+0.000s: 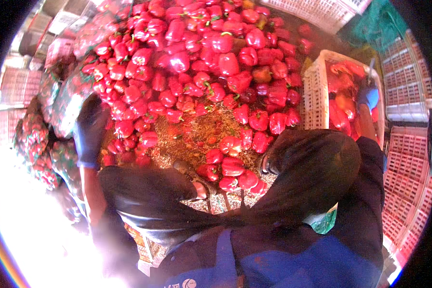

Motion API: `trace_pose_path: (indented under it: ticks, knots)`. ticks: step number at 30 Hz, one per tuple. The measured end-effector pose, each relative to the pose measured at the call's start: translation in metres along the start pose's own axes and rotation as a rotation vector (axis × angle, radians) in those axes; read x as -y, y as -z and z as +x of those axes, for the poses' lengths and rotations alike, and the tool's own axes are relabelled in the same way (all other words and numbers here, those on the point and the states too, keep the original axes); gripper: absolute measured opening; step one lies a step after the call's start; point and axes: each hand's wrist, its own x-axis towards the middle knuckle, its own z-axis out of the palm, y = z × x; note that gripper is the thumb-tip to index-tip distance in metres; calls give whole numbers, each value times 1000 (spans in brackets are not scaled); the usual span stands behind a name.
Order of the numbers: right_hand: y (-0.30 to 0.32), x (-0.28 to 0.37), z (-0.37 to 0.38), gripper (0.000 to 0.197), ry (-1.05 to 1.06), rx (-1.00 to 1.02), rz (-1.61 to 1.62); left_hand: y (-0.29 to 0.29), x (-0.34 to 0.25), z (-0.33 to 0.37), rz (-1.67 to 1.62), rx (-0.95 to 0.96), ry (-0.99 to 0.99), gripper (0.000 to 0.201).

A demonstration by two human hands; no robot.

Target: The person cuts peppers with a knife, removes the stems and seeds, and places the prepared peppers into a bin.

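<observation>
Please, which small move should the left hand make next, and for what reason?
Probably the left hand should reach slightly to its right, toward the nearest red bell peppers: they lie loose close by, and I see no pepper in its grip, though that is blurred. The right hand is at the pale plastic crate, farther from them.
</observation>
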Motion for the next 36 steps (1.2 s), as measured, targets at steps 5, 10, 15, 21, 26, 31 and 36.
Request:
trace_pose_path:
  ticks: [5, 10, 15, 21, 26, 31, 36]
  knots:
    - [10, 41, -13, 49, -22, 34, 42, -239, -77, 17, 333, 687, -147, 70]
    - [21, 56, -24, 41, -15, -29, 81, -453, 21, -59, 377, 634, 218, 75]
    - [22, 46, -28, 42, -32, -37, 49, -493, 23, -104, -135, 234, 435, 68]
    - [17, 56, -26, 39, -45, -13, 62, -473, 40, -87, -553, 195, 680, 67]
    - [12, 12, -6, 41, 113, 57, 156, -383, -13, -12, -573, 241, 262, 61]
    - [68, 83, 13, 44, 44, 63, 419, -233, -77, 49, -791, 173, -49, 59]
    - [189, 286, -41, 39, 270, 301, 1105, -121, -121, 46, -942, 216, -206, 59]
